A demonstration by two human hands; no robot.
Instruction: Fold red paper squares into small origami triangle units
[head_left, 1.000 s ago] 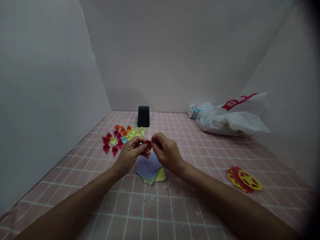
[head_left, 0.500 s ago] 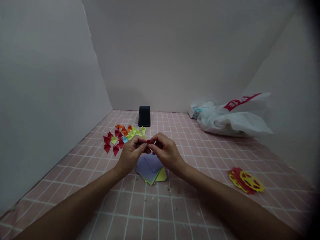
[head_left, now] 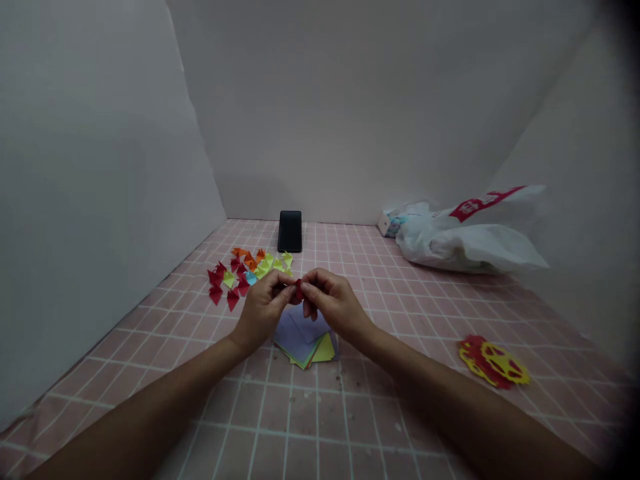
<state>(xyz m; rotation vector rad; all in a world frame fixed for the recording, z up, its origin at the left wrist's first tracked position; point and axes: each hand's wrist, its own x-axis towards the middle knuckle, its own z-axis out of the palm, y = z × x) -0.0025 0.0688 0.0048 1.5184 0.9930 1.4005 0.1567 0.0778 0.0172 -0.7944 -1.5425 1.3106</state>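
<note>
A small piece of folded red paper (head_left: 299,289) is pinched between my two hands, mostly covered by the fingers. My left hand (head_left: 265,303) grips its left side with thumb and forefinger, and my right hand (head_left: 334,303) holds the right side the same way. Below the hands lies a stack of square paper sheets (head_left: 300,337), lilac on top with green and yellow edges showing. Just beyond my left hand, several small folded paper cranes (head_left: 233,299) in red, orange, yellow and blue are grouped on the pink tiled surface.
A black phone (head_left: 290,231) leans near the back wall. At the back right, a white plastic bag (head_left: 465,243) with red print lies against a small box (head_left: 387,223). Red and yellow cut-out shapes (head_left: 493,362) lie to the right of my right forearm.
My right fingers have shifted slightly on the red paper, and more of it shows between the hands. The left hand keeps its pinch.
</note>
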